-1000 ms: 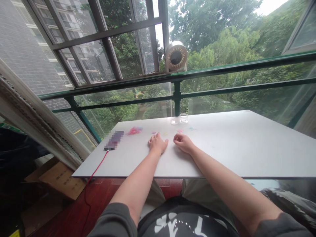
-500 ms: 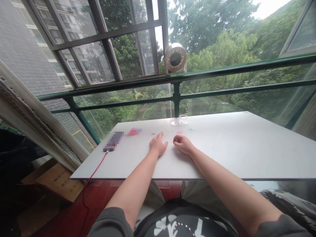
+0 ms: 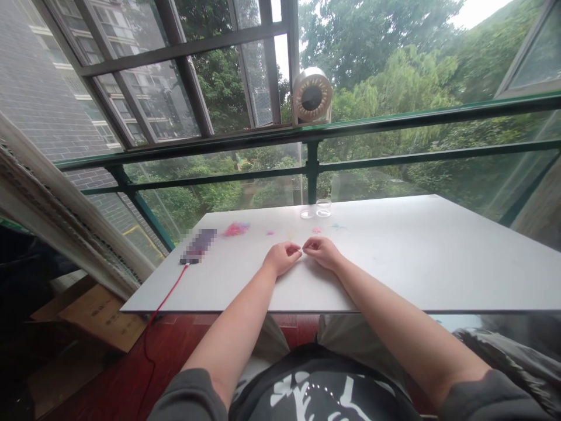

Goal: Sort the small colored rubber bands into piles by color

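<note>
Fingertips of my left hand [image 3: 284, 257] and my right hand [image 3: 322, 251] almost meet over the middle of the white table [image 3: 394, 263]. Both hands are pinched closed; whatever lies between the fingertips is too small to name. Just beyond them are a faint yellow bit [image 3: 290, 236], a small pink bit [image 3: 270, 233], a pink-red cluster [image 3: 317, 230] and some teal bits [image 3: 337, 226]. Farther left is a loose pile of pink, red and bluish pieces [image 3: 236, 228]. Clear round dishes [image 3: 323, 213] stand near the table's far edge.
A blurred-out phone-like device [image 3: 199, 245] lies at the left, with a red cable [image 3: 170, 289] running over the table edge. A round fan-like device [image 3: 312, 96] sits on the green railing [image 3: 394, 124]. Cardboard boxes [image 3: 103, 316] stand on the floor at left.
My left hand has drawn back and gone from spread fingers to a pinch, meeting my right hand's fingertips. My right hand has hardly moved. The whole view has shifted slightly.
</note>
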Tool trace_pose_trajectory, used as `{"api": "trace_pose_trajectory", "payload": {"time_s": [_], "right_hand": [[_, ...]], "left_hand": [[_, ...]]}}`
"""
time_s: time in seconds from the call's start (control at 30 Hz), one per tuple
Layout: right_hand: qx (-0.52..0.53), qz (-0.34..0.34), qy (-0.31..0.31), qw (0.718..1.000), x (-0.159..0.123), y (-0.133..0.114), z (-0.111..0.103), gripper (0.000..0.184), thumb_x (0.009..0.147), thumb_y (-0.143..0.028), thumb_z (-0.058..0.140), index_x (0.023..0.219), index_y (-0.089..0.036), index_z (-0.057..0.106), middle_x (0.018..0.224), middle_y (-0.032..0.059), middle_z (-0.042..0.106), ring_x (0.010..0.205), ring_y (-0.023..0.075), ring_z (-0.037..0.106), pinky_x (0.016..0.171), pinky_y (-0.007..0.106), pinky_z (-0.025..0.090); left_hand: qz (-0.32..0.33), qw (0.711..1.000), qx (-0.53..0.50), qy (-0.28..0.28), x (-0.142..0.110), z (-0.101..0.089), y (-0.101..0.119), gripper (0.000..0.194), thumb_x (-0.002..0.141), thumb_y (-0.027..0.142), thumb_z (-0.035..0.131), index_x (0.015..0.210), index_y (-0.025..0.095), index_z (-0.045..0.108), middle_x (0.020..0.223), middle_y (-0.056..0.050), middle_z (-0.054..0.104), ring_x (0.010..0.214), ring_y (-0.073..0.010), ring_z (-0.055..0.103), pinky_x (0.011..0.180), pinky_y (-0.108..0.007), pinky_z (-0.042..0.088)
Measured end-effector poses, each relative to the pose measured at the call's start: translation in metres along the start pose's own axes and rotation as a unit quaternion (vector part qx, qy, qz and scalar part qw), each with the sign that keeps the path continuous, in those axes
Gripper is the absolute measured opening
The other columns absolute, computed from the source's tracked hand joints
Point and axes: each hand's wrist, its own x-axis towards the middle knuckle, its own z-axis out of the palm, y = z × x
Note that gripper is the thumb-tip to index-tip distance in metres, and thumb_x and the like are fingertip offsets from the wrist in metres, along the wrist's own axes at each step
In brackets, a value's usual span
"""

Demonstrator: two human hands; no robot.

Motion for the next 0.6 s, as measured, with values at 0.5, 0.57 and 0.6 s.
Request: {"api": "trace_pose_trajectory", "payload": {"time_s": [0.5, 0.57, 0.6], "right_hand": [[-0.014, -0.005, -0.015, 1.000, -0.0016, -0.0039, -0.0011, 0.015, 0.067, -0.026, 0.057, 0.068, -0.015, 0.067, 0.053, -0.0022, 0.052, 0.052, 0.0102, 0.043, 0.051, 0.023, 0.031], [-0.015, -0.008, -0.008, 1.000, -0.0013, -0.0030, -0.0008, 0.015, 0.068, -0.025, 0.055, 0.069, -0.016, 0.067, 0.055, -0.0018, 0.054, 0.054, 0.0107, 0.045, 0.053, 0.023, 0.033], [-0.015, -0.009, -0.002, 1.000, -0.0009, -0.0021, -0.0008, 0.015, 0.068, -0.025, 0.054, 0.069, -0.016, 0.066, 0.056, -0.0018, 0.054, 0.054, 0.0109, 0.045, 0.054, 0.023, 0.033]], "left_hand": [[-0.008, 1.000, 0.009, 0.000, 0.0009, -0.0001, -0.0002, 0.020, 0.074, 0.035, 0.056, 0.081, 0.020, 0.067, 0.081, -0.002, 0.070, 0.074, -0.0154, 0.061, 0.070, -0.025, 0.047], [-0.010, 1.000, 0.011, -0.002, 0.0013, -0.0003, -0.0004, 0.019, 0.075, 0.034, 0.055, 0.082, 0.020, 0.066, 0.081, -0.002, 0.069, 0.073, -0.0152, 0.061, 0.069, -0.025, 0.047], [-0.011, 1.000, 0.011, -0.002, 0.0016, -0.0004, -0.0007, 0.019, 0.075, 0.034, 0.055, 0.082, 0.020, 0.066, 0.081, -0.002, 0.069, 0.073, -0.0151, 0.061, 0.069, -0.025, 0.047]]}}
